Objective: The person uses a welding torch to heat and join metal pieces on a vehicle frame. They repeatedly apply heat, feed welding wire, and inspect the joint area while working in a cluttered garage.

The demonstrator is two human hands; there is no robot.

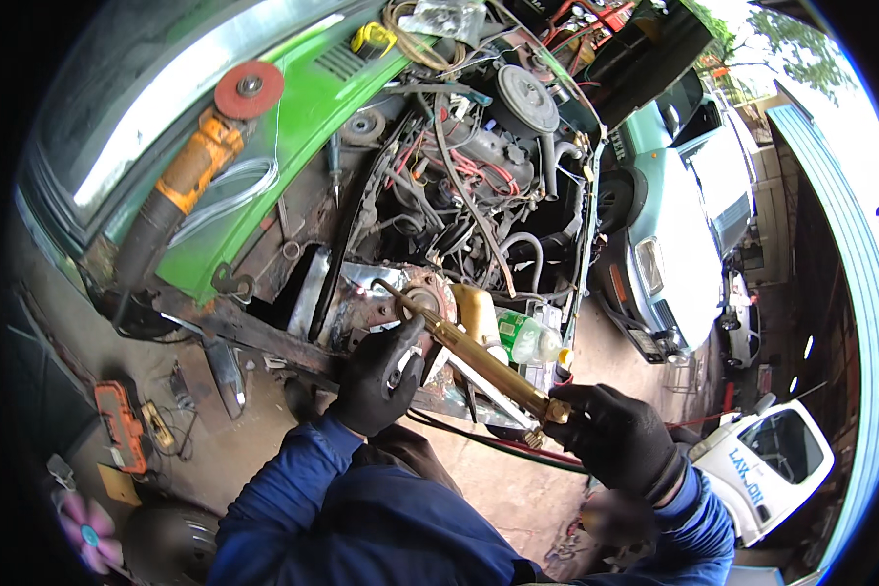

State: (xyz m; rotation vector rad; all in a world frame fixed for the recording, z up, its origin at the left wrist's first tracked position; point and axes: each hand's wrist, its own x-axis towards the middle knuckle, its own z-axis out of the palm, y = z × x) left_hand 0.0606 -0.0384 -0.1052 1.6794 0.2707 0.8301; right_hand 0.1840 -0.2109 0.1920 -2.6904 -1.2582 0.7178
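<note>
A brass gas torch [479, 359] with a thin bent tip lies slantwise in front of me, above the fender area of a green car. My right hand [620, 435], in a black glove, is closed around its valve end. My left hand [381, 376], also gloved, has its fingers curled, with the fingertips at the torch's front end near the neck. Behind the tip is a rusty, partly bare metal inner fender [356, 293]. Hoses [498, 446] run below the right hand.
An angle grinder [188, 176] with a red disc and a coil of wire [230, 190] rest on the green body panel [308, 103]. The engine [488, 156] fills the bay. A plastic bottle [527, 337] stands beside the torch. An orange case [120, 425] sits on the floor at left.
</note>
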